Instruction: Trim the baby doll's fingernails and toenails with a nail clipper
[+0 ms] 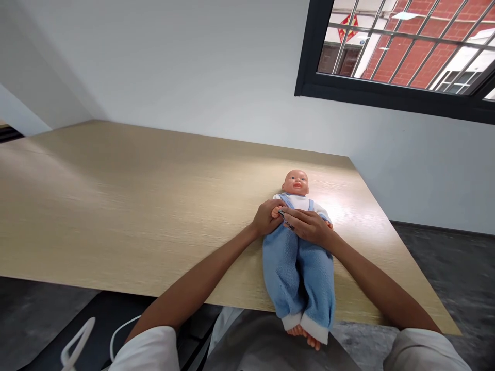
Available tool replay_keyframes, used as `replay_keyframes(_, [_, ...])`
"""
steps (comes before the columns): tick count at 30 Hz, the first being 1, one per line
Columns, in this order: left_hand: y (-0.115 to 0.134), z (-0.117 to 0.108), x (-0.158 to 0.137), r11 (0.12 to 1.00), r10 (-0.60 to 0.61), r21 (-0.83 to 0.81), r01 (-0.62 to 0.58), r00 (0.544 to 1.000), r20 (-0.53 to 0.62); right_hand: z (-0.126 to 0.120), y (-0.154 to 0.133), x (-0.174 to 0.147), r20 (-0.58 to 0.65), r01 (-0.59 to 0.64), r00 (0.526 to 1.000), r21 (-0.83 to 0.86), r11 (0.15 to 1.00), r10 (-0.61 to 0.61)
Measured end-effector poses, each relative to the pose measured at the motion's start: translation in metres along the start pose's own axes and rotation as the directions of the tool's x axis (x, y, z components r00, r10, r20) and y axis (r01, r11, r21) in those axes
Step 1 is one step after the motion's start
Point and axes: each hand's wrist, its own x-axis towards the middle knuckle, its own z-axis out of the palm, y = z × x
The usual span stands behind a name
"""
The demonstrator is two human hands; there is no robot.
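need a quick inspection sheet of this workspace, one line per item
surface: wood-look table, shiny patch near the right edge
job's things: doll on its back, feet past the near edge; small metal tool
clutter: white curved item, lower left, unclear what
hands: left hand holds the doll's hand; right hand holds the tool
cables: thin white cord, lower left
surroundings: pale wall, barred window
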Motion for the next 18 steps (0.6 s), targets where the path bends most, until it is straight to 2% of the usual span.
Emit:
replay_keyframes(5, [0.0005, 0.0001, 0.0002, 1.000, 0.005, 0.003, -0.005, 1.000, -0.004, -0.0022, -0.0009, 0.0017, -0.007, 0.021, 1.000, -0.082, 0.996, -0.021])
replay_keyframes(11, [0.0009, -0.0004, -0.0001, 1.000, 0.007, 0.017, -0.008, 1.000, 0.004, -0.0016, -0.0016, 0.0027, -0.060, 0.009, 0.998, -0.023, 1.000, -0.010])
replay_keyframes(18, [0.0016, -0.0005, 0.0002, 1.000, 0.022, 0.011, -0.022, 1.000, -0.003, -0.0005, -0.0003, 0.0013, -0.047, 0.024, 0.999, -0.009, 1.000, -0.024])
